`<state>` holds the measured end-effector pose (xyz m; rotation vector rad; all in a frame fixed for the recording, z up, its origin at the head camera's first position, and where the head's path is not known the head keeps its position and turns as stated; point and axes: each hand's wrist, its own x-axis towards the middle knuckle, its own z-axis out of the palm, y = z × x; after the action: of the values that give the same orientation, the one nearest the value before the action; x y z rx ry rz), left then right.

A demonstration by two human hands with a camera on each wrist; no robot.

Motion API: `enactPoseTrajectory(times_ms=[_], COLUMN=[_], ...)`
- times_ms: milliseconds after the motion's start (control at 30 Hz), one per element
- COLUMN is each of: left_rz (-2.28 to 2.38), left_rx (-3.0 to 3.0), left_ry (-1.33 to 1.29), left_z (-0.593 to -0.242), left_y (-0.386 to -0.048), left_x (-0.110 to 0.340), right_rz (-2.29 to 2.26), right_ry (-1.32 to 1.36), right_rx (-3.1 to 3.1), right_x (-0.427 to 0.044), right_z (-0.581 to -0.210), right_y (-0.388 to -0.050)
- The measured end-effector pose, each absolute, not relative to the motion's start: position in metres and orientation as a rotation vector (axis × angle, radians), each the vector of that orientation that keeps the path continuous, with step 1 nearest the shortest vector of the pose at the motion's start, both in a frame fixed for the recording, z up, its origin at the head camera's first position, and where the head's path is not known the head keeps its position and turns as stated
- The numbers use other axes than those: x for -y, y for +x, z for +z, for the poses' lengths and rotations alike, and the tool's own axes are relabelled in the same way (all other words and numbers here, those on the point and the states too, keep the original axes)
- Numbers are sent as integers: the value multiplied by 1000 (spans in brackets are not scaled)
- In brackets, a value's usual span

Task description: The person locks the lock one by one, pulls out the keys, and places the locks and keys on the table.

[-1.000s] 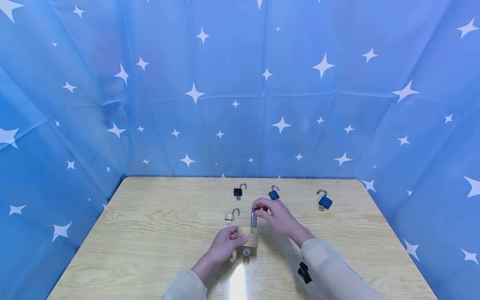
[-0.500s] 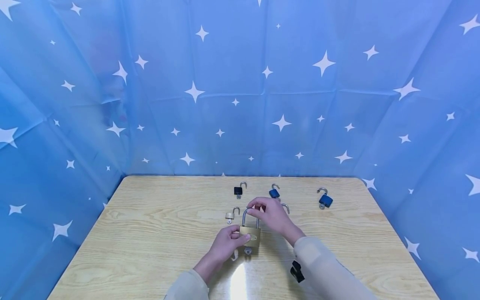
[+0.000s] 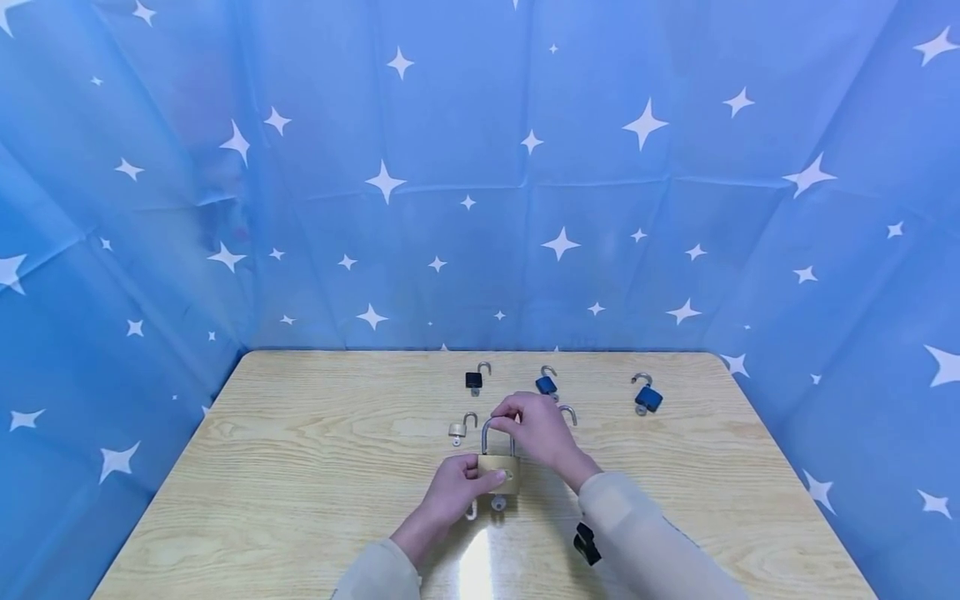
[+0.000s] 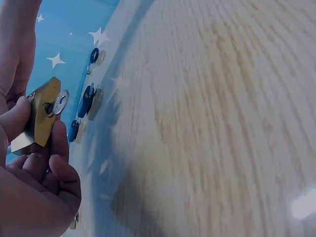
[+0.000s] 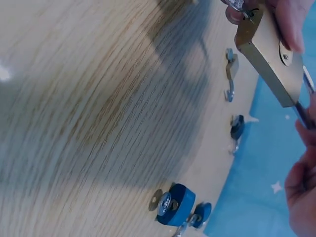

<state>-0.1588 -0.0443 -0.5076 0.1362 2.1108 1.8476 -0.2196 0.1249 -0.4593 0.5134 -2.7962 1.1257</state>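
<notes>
A large brass padlock (image 3: 498,474) is held up above the table, its shackle on top and a key (image 3: 498,502) in its bottom. My left hand (image 3: 456,492) grips the body from the left, thumb across the front. The top of the steel shackle (image 3: 486,435) is pinched by my right hand (image 3: 534,427). Both shackle legs run down to the body; I cannot tell whether they are locked in. In the left wrist view the key (image 4: 60,101) sticks out of the padlock's underside. The right wrist view shows the padlock body (image 5: 270,54) tilted.
Behind the hands lie a small brass padlock (image 3: 457,430), a black padlock (image 3: 474,380) and two blue padlocks, one central (image 3: 546,385), one at right (image 3: 648,399), shackles open. Another shackle (image 3: 571,414) shows past my right hand, and a further one (image 3: 471,509) beside my left.
The brass padlock has turned from its shackle edge-on to showing the shackle's full arch. My right hand has shifted slightly left with it; my left hand keeps its grip.
</notes>
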Motion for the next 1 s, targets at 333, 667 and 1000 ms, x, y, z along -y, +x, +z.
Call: enactPoseTrajectory(times_ms=[333, 667, 1000], left_rz=[1862, 1938, 1908], left_rx=[-2133, -2131, -2167], left_ry=[58, 11, -14], left_z=[-513, -508, -512], left_y=[-155, -150, -151], left_x=[37, 33, 30], right_rz=[971, 896, 1002], right_ry=[430, 426, 407], right_rx=[2784, 2763, 2758], right_x=[-116, -112, -116], right_z=[-459, -462, -465], right_y=[-215, -213, -210])
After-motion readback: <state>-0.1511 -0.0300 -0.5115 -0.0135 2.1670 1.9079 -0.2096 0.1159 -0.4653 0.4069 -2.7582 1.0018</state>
